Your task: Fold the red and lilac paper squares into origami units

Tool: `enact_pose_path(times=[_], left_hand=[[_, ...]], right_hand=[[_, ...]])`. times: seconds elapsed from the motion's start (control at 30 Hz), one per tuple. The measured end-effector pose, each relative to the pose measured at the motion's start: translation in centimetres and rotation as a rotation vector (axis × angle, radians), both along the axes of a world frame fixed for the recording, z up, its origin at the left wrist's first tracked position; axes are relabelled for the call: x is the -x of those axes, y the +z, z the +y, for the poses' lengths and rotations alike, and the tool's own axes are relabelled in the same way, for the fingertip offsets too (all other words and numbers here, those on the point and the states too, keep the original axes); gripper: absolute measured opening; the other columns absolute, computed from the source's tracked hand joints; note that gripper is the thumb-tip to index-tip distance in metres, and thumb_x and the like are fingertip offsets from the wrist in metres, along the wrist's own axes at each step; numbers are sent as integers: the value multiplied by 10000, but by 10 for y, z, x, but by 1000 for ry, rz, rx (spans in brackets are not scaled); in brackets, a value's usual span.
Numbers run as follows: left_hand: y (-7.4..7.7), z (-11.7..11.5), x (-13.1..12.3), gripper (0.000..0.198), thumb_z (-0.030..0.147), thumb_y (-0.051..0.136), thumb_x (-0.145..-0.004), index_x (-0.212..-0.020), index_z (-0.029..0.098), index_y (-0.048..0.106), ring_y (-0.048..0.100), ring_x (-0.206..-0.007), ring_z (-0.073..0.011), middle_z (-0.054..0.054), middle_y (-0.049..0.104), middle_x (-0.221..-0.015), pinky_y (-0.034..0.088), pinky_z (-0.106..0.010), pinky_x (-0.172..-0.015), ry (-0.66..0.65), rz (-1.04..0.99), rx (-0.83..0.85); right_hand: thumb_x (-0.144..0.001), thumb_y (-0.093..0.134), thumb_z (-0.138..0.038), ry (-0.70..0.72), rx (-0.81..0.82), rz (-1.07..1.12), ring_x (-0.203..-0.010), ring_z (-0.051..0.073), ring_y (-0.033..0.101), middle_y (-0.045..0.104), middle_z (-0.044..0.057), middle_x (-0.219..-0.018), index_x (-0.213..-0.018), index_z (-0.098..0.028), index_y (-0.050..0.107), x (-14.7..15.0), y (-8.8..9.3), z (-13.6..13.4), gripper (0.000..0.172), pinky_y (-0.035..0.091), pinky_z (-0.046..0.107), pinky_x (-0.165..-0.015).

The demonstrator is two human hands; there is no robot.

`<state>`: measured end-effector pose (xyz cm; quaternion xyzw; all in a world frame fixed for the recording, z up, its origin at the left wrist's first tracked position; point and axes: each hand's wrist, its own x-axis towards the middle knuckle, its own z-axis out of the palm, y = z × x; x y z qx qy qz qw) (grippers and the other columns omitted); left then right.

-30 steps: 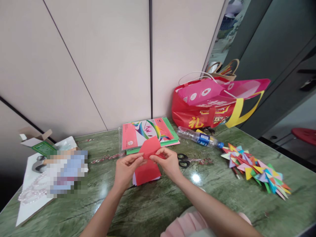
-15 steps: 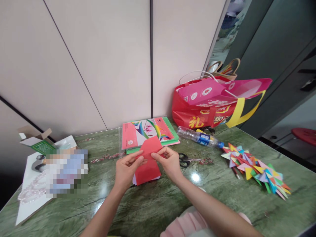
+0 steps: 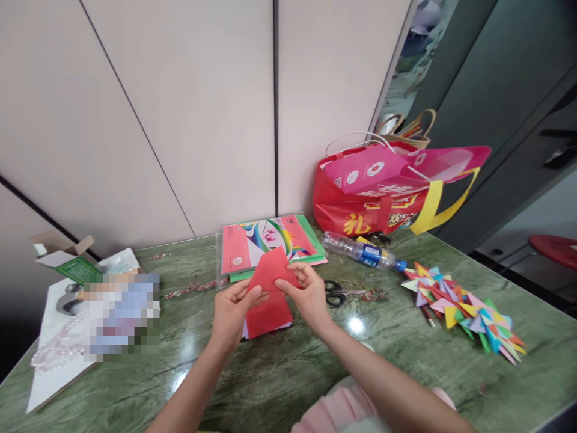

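Both of my hands hold a red paper sheet (image 3: 269, 269) just above the green marble table (image 3: 279, 373). My left hand (image 3: 234, 310) pinches its left side with thumb on top. My right hand (image 3: 308, 294) grips its right side, fingers curled over the edge. Under the hands lies a small stack of red paper (image 3: 269, 316) with paler sheets beneath. Black scissors (image 3: 339, 293) lie just right of my right hand.
A pack of coloured paper (image 3: 270, 245) sits behind the hands. A plastic bottle (image 3: 363, 251) lies near a red and pink bag (image 3: 387, 189). Folded coloured paper shapes (image 3: 464, 310) spread at right. At left are a white board (image 3: 54, 355), beads and a small open box (image 3: 67, 258).
The red sheet has tilted and risen slightly between my hands; my right fingers have shifted along its edge. Everything else stays put.
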<state>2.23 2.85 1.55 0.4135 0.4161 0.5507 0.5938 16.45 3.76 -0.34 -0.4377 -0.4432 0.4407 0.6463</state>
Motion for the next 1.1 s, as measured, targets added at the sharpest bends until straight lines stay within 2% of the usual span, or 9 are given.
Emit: enact_pose_path(times=[0.13, 0.27, 0.4, 0.47, 0.67, 0.83, 0.97, 1.1], left_hand=[[-2, 1, -1, 295, 241, 730, -604, -864, 108, 690, 677, -757, -248, -98, 722, -850, 531, -386, -784, 8, 4, 7], [-5, 0, -2, 305, 275, 711, -625, -878, 106, 686, 671, -785, -254, -100, 722, -854, 517, -402, -807, -5, 37, -16], [-7, 0, 0, 341, 291, 702, -636, -918, 101, 679, 676, -756, -254, -106, 722, -847, 528, -400, -779, -26, 72, -24], [-7, 1, 1, 335, 282, 706, -633, -916, 104, 679, 680, -729, -246, -103, 723, -842, 535, -392, -764, -39, 83, -16], [-10, 1, 0, 313, 284, 711, -627, -889, 115, 688, 678, -751, -244, -93, 725, -835, 523, -387, -789, -49, 79, -6], [-14, 1, -1, 299, 278, 708, -630, -873, 105, 682, 679, -742, -242, -96, 725, -831, 529, -388, -780, -37, 71, -13], [-13, 3, 1, 274, 261, 719, -618, -846, 113, 684, 683, -709, -235, -87, 729, -802, 538, -372, -757, -20, 43, -18], [-5, 4, 3, 272, 258, 736, -588, -814, 113, 690, 685, -687, -236, -82, 731, -757, 538, -373, -752, 1, 52, 3]], right_hand=[[-549, 752, -275, 33, -44, -38, -812, 204, 620, 627, 41, -849, -1020, -202, 457, 0, 1, 0, 560, 497, 322, -741], [-501, 775, -272, 32, -18, -102, -779, 214, 627, 637, 50, -866, -1097, -205, 438, 2, -1, -1, 688, 505, 326, -709], [-518, 760, -309, 127, 90, -56, -595, 183, 622, 652, 1, -703, -1081, -191, 448, 3, -4, 0, 655, 506, 295, -564], [-529, 751, -317, 160, 113, -33, -570, 178, 618, 652, -6, -683, -1087, -186, 444, 2, -5, 1, 650, 503, 290, -544], [-481, 761, -258, -5, -19, -183, -773, 210, 620, 651, 44, -882, -1111, -207, 465, -1, -6, 1, 697, 498, 313, -678], [-494, 740, -217, -2, -38, -196, -759, 206, 625, 655, 34, -865, -1133, -209, 454, -1, -8, 1, 700, 502, 312, -675], [-547, 698, -184, 120, 25, -81, -639, 196, 645, 671, 11, -747, -1120, -220, 442, -2, -10, 5, 629, 527, 320, -607], [-572, 677, -180, 256, 81, 77, -568, 188, 652, 668, -24, -676, -1120, -226, 404, -3, -8, 7, 614, 547, 340, -575]])
